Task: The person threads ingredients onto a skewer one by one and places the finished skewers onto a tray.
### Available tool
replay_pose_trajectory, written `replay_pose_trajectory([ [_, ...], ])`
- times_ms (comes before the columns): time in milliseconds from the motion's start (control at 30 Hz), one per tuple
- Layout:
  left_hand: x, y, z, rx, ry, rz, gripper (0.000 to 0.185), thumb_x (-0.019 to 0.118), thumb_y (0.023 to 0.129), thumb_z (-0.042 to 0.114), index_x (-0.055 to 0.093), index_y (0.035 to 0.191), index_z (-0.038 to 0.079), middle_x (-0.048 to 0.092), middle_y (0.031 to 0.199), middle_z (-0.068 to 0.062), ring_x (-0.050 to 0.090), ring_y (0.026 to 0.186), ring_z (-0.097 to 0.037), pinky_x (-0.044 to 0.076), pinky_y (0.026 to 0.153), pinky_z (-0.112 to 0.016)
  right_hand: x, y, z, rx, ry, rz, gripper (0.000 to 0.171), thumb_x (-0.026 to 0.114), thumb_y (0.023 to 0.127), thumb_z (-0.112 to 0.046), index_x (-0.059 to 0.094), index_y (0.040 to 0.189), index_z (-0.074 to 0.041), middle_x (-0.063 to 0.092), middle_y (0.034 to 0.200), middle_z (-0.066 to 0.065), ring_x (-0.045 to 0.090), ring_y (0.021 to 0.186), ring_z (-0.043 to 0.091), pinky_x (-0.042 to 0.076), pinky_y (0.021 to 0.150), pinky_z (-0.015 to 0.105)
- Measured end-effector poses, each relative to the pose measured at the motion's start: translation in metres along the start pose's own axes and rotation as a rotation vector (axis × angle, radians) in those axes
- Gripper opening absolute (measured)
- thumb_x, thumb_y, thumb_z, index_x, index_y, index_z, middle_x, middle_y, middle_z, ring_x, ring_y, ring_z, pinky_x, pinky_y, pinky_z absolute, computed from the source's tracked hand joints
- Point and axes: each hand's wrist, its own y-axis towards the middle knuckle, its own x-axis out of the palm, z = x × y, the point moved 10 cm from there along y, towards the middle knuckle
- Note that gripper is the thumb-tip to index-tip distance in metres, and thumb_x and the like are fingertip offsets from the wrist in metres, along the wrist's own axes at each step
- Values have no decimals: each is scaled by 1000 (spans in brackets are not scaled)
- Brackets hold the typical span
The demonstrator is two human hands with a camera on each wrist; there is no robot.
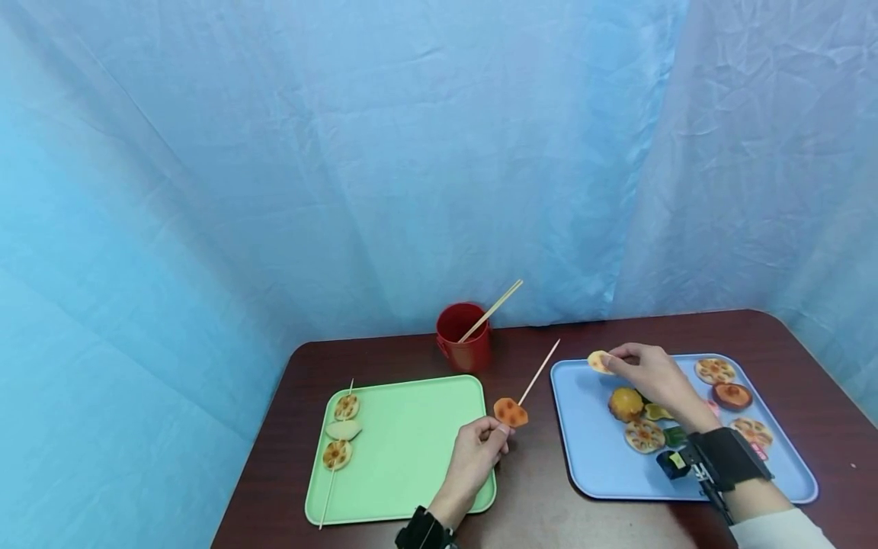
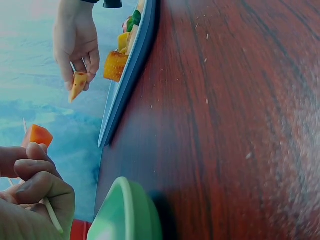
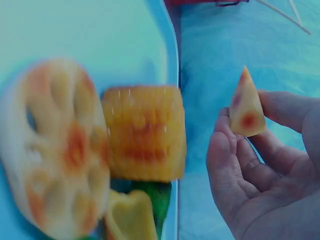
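Note:
My left hand (image 1: 476, 450) grips a wooden skewer (image 1: 540, 370) at the right edge of the green tray (image 1: 411, 488). An orange, brown-spotted toy food slice (image 1: 511, 412) is threaded on that skewer, just above the fingertips. Over the far left corner of the blue tray (image 1: 604, 488), my right hand (image 1: 652, 375) pinches a pale yellow toy food wedge (image 3: 247, 107) with reddish-brown spots between thumb and fingers. Close by in the right wrist view are a toy corn piece (image 3: 145, 132) and a toy lotus root slice (image 3: 60, 150).
A finished-looking skewer with two lotus root slices (image 1: 337, 455) and a pale oval piece (image 1: 344, 430) lies along the green tray's left side. Behind stands a red mug (image 1: 466, 354) holding wooden skewers (image 1: 495, 306). A toy mushroom cap (image 1: 732, 396) and other toy foods lie on the blue tray.

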Motion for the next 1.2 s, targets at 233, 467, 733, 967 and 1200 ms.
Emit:
replay_pose_trajectory([
  [233, 1, 0, 0, 11, -30, 17, 20, 64, 99, 8, 70, 96, -11, 58, 68, 1, 49, 59, -11, 39, 50, -20, 7, -7, 9, 117, 141, 5, 68, 56, 101, -59, 63, 129, 3, 70, 115, 19, 67, 97, 29, 54, 75, 34],
  [467, 3, -2, -2, -3, -20, -4, 20, 63, 99, 9, 70, 95, -10, 59, 67, 2, 50, 59, -12, 40, 51, -21, 19, -12, 12, 177, 296, 12, 66, 58, 102, -54, 61, 131, 6, 71, 115, 17, 70, 102, 31, 57, 78, 31],
  [733, 9, -2, -3, 11, -13, -46, 18, 62, 96, 5, 68, 95, -12, 63, 71, -2, 50, 59, -11, 41, 51, -20, 31, -15, 10, 214, 459, -12, 69, 56, 104, -50, 53, 142, 7, 63, 128, 21, 68, 100, 13, 59, 85, 30],
  [967, 12, -4, -2, 24, 25, -74, 18, 63, 97, 6, 70, 95, -11, 58, 66, 3, 45, 54, -7, 39, 50, -19, 35, -13, 4, 186, 541, -6, 67, 57, 105, -46, 51, 142, 9, 59, 132, 23, 66, 96, 5, 58, 89, 29],
  [1200, 15, -8, -3, 28, 41, -97, 18, 64, 97, 7, 71, 94, -10, 58, 66, 3, 46, 55, -6, 38, 50, -18, 32, -11, 0, 179, 550, 17, 71, 59, 101, -55, 56, 137, 6, 67, 117, 11, 67, 94, 9, 58, 89, 30],
])
